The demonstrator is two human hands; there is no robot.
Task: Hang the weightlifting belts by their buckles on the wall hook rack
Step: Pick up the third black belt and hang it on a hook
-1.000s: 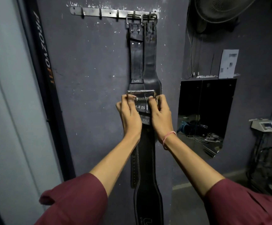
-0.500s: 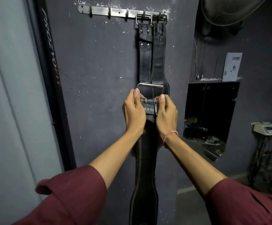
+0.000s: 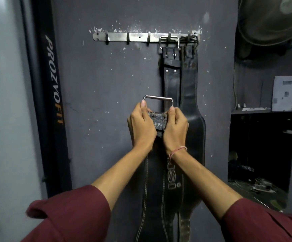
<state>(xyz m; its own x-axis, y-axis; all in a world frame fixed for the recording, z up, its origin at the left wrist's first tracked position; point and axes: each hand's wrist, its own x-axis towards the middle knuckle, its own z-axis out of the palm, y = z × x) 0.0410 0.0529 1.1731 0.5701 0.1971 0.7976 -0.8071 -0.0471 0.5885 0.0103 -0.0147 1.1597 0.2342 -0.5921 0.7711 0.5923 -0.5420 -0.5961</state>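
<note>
A black weightlifting belt (image 3: 154,186) is gripped just under its steel buckle (image 3: 158,100) by the left hand (image 3: 141,126) and right hand (image 3: 174,128), well below the wall hook rack (image 3: 134,37), where two belts (image 3: 180,81) hang at right.

Down the left of my frame I see a black upright post (image 3: 49,102) lettered "PROZVOFIT". At upper right a wall fan (image 3: 274,18) hangs above a narrow ledge holding a pale sheet of paper (image 3: 283,93). Below that ledge a dark recess (image 3: 262,147) opens, with cluttered cables at its bottom.
</note>
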